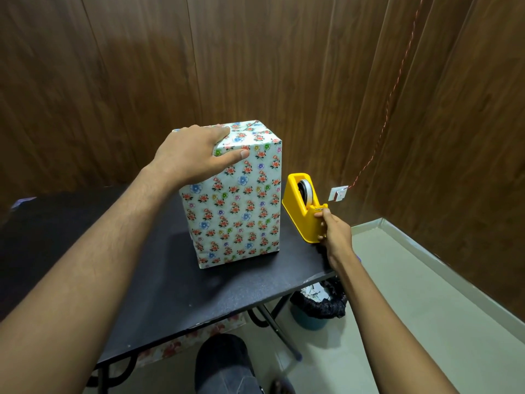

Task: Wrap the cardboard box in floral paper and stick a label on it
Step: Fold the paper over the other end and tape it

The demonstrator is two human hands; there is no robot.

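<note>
While the box (235, 194), fully covered in floral paper, stands upright on the black worktop (170, 285), the left hand (193, 155) lies flat on its top with fingers straight, thumb on the near face. Just right of it, the right hand (335, 234) pinches at the cutter end of the yellow tape dispenser (301, 211).
</note>
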